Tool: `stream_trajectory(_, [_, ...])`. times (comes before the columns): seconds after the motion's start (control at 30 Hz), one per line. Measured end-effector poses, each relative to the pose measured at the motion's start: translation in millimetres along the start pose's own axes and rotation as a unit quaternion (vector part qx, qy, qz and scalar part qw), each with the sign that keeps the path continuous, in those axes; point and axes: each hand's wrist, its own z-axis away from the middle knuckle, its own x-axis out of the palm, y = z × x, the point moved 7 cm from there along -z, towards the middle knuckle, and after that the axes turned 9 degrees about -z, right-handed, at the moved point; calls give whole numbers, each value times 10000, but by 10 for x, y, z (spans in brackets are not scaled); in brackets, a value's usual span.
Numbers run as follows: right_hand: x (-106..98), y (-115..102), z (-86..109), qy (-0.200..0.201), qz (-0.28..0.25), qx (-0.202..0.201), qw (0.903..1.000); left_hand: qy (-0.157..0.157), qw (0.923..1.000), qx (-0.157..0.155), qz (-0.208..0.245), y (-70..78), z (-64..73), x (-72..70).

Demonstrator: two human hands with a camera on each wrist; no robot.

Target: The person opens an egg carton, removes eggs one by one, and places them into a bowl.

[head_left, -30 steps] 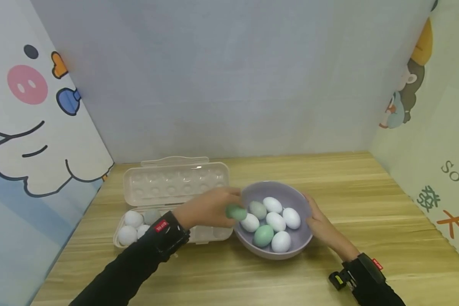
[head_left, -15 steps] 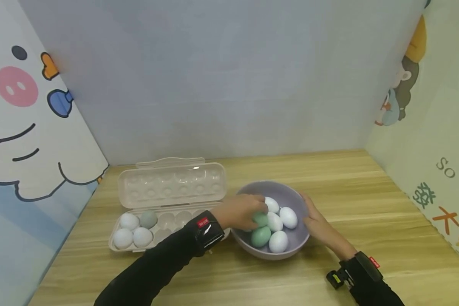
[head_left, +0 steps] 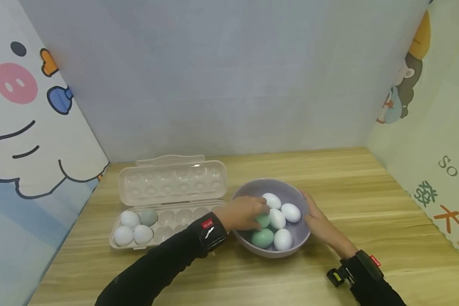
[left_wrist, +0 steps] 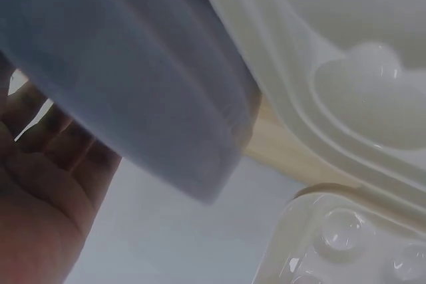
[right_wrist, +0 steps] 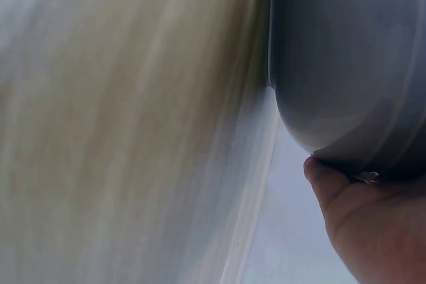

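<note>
In the head view my left hand [head_left: 245, 212] reaches over the left rim of a grey-purple bowl [head_left: 252, 250], its fingers curled round a green egg [head_left: 264, 220] low among the other eggs. A second green egg [head_left: 262, 238] and several white eggs [head_left: 283, 240] lie in the bowl; the left hand hides part of the contents. My right hand [head_left: 323, 223] holds the bowl's right side. The right wrist view shows its thumb [right_wrist: 326, 177] against the bowl's outer wall [right_wrist: 346, 64]. In the left wrist view the bowl's outside [left_wrist: 133, 98] covers the fingertips and egg.
Left of the bowl stands an open plastic egg carton [head_left: 172, 187], lid tipped back. Its left end holds several white eggs [head_left: 123, 236] and a grey-green egg [head_left: 148, 217]; the visible cups further right are bare. Wooden tabletop [head_left: 329, 178] surrounds both, with a wall behind.
My left hand has moved right from the carton side into the bowl, carrying the green egg down among the others. In the last half second it barely moves. The right hand stays on the bowl.
</note>
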Motion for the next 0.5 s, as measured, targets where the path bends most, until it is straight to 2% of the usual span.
stream_trajectory(0.27, [-8,1,4,-20,-46,30,10000,-174,9967,77,-790,90,-16,59])
stream_trajectory(0.5, [-1,-7,7,-13,-45,-15,10000,-79,9965,-26,-828,95,16,88])
